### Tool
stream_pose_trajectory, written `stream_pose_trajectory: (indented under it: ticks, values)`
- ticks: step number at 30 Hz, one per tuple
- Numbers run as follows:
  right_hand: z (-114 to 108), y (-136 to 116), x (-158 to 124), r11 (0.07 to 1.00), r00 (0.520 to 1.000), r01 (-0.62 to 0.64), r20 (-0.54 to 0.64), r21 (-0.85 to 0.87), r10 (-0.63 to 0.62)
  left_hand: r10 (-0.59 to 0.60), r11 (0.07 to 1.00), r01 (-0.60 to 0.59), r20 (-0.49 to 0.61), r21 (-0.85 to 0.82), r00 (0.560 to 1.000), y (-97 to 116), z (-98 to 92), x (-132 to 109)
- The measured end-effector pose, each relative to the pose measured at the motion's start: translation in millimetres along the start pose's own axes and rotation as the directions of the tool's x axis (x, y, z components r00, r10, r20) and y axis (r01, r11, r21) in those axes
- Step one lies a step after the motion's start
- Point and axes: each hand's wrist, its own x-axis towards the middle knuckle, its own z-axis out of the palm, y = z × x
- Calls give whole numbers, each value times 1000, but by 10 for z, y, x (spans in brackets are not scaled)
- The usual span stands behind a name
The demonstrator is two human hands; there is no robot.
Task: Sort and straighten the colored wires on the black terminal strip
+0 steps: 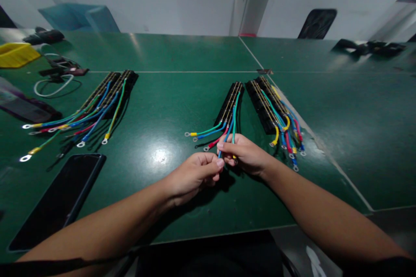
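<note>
In the middle of the green table lies a black terminal strip (225, 108) with metal bars along it and coloured wires running toward me. My right hand (245, 152) pinches a blue wire (230, 129) from this strip. My left hand (198, 175) is closed on the same wire's near end, just below the right fingers, and hides its tip. A green wire (234, 123) passes by the right fingers, its yellow-sleeved end hanging under them. To the left of my hands, green, blue and red wires end in ring terminals (187, 134).
Two more wired terminal strips (264, 104) lie just right of my hands, and another pair (112, 88) lies at the left. Also on the left are a black phone (60, 199), a white cable (53, 91), a yellow bin (17, 55) and a clear packet (27, 104). Black items (368, 46) lie far right.
</note>
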Motion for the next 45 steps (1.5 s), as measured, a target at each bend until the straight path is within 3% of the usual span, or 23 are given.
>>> stream_pose_trajectory:
  ticks: [14, 45]
  values:
    - [-17, 30, 12, 1000, 1000, 7, 20, -27, -7, -29, 999, 28, 45, 24, 999, -6, -42, 10]
    - [-46, 56, 14, 999, 1000, 2, 24, -41, -1, -32, 999, 31, 25, 44, 999, 53, 4, 1]
